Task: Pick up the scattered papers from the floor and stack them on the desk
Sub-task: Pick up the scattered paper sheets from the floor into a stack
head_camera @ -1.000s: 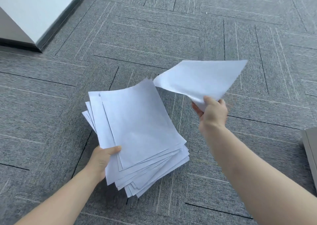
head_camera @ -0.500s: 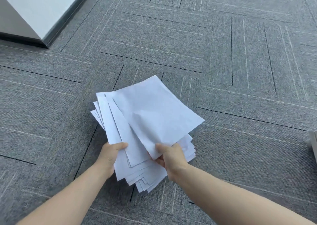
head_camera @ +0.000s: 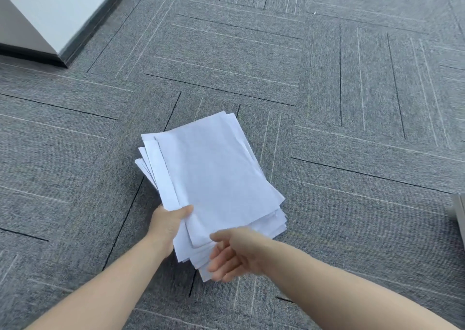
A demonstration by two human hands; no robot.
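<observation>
Paper stack (head_camera: 214,176) mid-frame above carpet (head_camera: 352,103), left hand (head_camera: 169,222) at its lower-left edge, right hand (head_camera: 234,254) at lower-right corner; wall base (head_camera: 50,15) upper left, furniture edge (head_camera: 459,214) far right.

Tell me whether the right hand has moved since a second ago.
Yes. The right hand came back toward the body, from out over the carpet to the near edge of the paper stack.

Open carpet (head_camera: 327,103) is lying clear around the paper stack (head_camera: 214,178); a wall corner (head_camera: 50,27) is blocking the frame's upper left.
</observation>
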